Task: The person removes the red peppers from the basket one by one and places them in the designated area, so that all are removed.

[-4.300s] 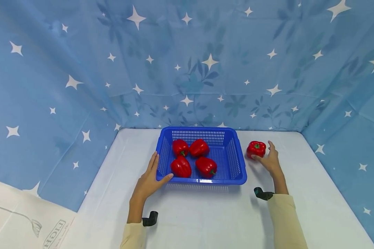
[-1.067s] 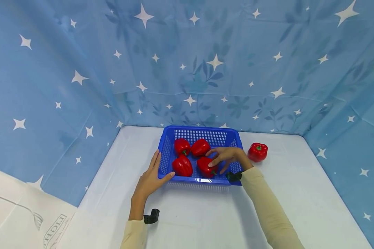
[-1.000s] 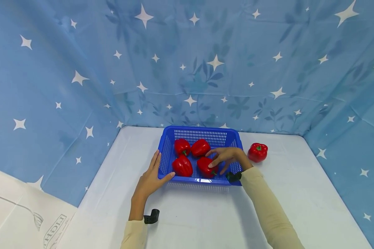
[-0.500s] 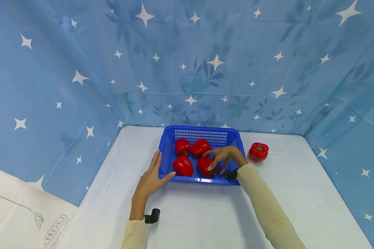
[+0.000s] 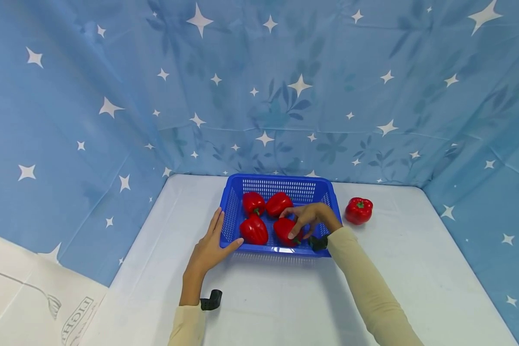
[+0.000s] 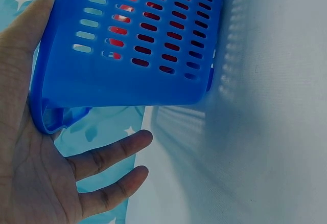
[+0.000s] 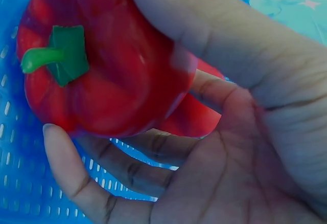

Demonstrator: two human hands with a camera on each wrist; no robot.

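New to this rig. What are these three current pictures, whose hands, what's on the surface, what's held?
No machine here: just a person's left hand and right hand. The wide picture comes from a camera on the head; the two close-ups come from the black camera on each wrist. A blue basket sits on the white table. The left hand rests against its near left corner. Inside, the right hand grips a red pepper; three other peppers lie in there too. A fifth pepper sits on the table, right of the basket.

The right hand (image 5: 310, 213) partly hides a pepper (image 5: 283, 230)
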